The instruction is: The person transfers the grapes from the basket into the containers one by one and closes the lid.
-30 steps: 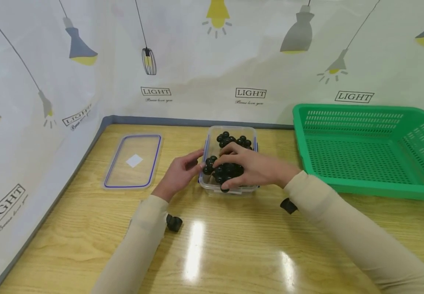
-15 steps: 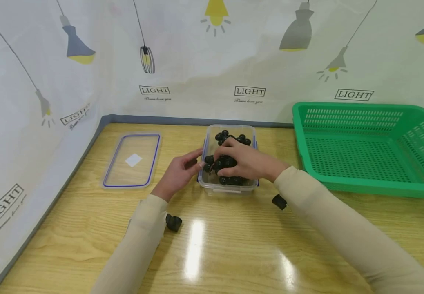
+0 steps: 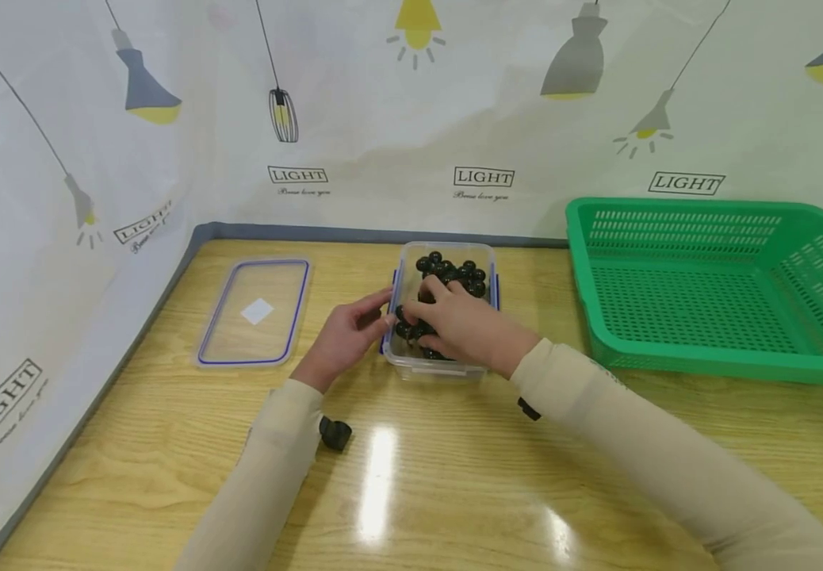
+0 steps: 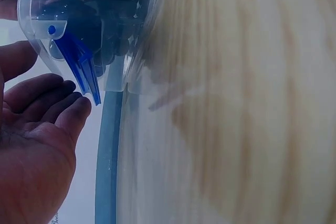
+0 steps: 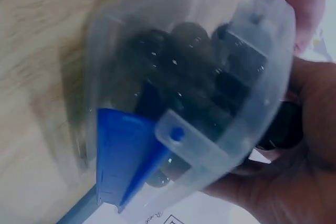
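Clear plastic, with blue clips on its sides, the one container stands on the wooden table and holds a heap of black balls, too many and too bunched to count. The right hand lies over the near part of that heap inside the container, fingers curled down among the balls, so it looks to be gathering a handful. The left hand rests at the container's left wall, its fingers loosely extended against the side by a blue clip. Lifting the handful out would call for a firm closing of the fingers and a steady left hand. One clear lid lies left of the container; one green basket stands to its right.
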`<state>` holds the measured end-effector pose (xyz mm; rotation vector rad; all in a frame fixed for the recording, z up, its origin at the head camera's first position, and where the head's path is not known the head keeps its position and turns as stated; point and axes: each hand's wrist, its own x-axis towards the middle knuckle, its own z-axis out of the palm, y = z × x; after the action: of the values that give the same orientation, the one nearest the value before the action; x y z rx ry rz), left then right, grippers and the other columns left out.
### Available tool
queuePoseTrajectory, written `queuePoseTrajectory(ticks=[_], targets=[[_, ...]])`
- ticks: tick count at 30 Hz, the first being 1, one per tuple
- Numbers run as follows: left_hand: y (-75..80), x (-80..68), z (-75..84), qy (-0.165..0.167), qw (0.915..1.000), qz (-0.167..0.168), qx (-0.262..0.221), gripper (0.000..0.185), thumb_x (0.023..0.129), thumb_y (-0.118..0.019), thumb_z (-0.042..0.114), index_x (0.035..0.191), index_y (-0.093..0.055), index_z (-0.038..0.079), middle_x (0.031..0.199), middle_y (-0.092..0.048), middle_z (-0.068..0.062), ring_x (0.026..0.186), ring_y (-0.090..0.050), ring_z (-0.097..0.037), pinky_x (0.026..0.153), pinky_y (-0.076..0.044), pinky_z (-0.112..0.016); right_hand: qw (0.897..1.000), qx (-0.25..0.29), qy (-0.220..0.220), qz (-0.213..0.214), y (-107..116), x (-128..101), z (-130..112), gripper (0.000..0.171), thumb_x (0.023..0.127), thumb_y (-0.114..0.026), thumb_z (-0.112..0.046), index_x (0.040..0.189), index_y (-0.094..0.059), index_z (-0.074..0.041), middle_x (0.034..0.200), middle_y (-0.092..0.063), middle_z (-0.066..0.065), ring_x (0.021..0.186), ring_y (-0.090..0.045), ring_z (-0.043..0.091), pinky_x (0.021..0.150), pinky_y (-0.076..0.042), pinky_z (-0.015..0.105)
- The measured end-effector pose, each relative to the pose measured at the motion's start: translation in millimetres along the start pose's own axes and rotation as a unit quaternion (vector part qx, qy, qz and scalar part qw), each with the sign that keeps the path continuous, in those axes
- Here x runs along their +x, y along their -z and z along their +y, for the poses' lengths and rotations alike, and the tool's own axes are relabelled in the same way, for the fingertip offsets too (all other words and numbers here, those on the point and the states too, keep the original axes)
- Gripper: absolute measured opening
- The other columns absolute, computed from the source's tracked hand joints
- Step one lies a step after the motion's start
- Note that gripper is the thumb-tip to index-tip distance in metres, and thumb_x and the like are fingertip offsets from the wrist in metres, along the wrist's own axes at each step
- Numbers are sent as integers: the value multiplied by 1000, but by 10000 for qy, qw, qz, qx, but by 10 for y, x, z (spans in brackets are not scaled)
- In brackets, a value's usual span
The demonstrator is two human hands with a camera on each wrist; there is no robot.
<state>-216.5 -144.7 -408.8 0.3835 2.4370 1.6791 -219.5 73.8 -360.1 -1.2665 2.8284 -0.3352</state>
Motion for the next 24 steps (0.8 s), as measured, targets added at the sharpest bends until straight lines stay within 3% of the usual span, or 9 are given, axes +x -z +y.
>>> queuePoseTrajectory(ticks=[4, 8, 15, 24], targets=[[0, 8, -4, -12, 10000, 4, 23, 50, 101, -59, 16, 148, -46, 13, 152, -40, -4, 133, -45, -24, 104, -43, -36, 9972, -590, 139, 427, -80, -49, -34, 28, 96, -67, -26, 122, -59, -20, 126, -46, 20, 96, -55, 39, 61, -59, 40], [-6, 9, -9, 8, 10000, 27, 7, 50, 100, -60, 16, 148, -46, 13, 152, -40, -5, 133, -44, -25, 104, -44, -36, 9935, -956, 224, 571, -127, -71, -52, 31, 96, -67, -27, 125, -58, -21, 133, -45, 22, 100, -56, 43, 57, -59, 41], [-7, -9, -20, 47, 10000, 13, -72, 50, 101, -60, 16, 148, -46, 13, 151, -41, -7, 132, -46, -25, 105, -43, -38, 9961, -709, 81, 520, -171, -57, -43, 28, 96, -67, -28, 118, -54, -18, 125, -47, 14, 98, -54, 38, 57, -58, 38], [-6, -7, -13, -13, 10000, 64, -8, 49, 101, -59, 16, 148, -46, 11, 151, -41, -6, 131, -47, -26, 104, -44, -37, 9971, -742, -74, 142, -180, -58, -28, 22, 102, -56, -32, 121, -54, -23, 135, -43, 13, 113, -49, 43, 65, -58, 52]])
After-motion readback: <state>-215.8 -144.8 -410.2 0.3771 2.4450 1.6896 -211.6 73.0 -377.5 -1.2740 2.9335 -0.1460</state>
